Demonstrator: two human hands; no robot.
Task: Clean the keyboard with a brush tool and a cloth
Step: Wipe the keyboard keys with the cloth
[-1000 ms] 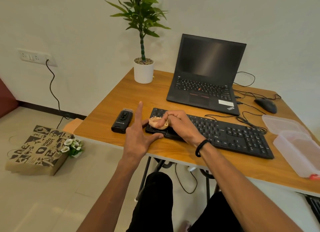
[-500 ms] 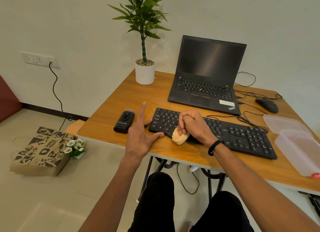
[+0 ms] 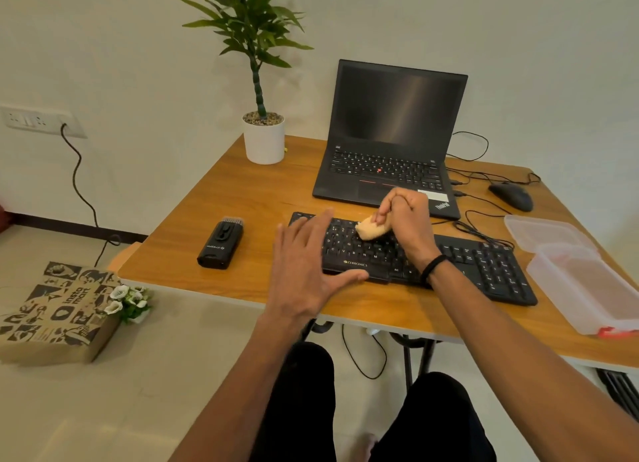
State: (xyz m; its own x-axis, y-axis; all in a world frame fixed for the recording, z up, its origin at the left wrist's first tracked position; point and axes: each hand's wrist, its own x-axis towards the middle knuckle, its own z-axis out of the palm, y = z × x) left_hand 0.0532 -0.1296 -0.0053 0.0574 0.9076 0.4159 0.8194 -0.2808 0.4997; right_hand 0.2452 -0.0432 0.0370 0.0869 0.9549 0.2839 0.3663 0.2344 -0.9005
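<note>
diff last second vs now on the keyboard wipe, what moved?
The right hand, gripping the cloth throughout, swept from the keyboard's left end to its front edge, then back up onto the middle keys nearer the laptop. The left hand stayed spread, steadying the keyboard's left end. The brush tool lay untouched on the table.

A wooden counter stands against the wall. On it lie a black keyboard, a black brush tool left of it, an open laptop, a potted plant, a mouse and clear plastic containers. On the floor lies a printed paper bag.
</note>
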